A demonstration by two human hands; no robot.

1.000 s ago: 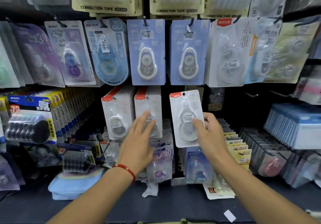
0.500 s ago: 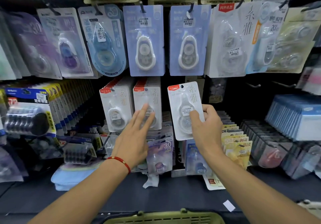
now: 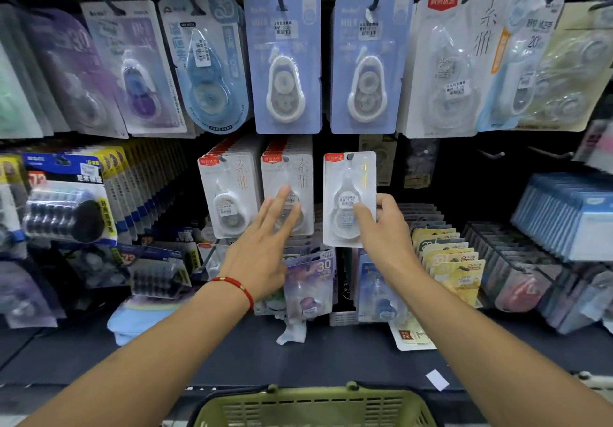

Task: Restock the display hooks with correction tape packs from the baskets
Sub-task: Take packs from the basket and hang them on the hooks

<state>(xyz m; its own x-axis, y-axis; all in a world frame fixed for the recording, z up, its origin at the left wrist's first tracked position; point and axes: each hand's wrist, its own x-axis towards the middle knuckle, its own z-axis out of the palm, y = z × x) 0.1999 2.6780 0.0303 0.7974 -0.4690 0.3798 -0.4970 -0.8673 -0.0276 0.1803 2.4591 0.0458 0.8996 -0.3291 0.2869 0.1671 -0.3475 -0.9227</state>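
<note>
Dark pegboard; glossy flat blister pack (image 3: 348, 199).

One head-worn wide-angle view faces forward and slightly down, close to a display wall (image 3: 431, 168) of hanging packs. A green basket (image 3: 315, 406) fills its bottom edge.

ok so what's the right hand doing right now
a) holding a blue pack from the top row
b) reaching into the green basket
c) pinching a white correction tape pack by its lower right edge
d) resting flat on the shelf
c: the right hand pinches the white correction tape pack at its lower right edge, thumb on the front, holding it up at the hook row, well above the green basket.
</note>
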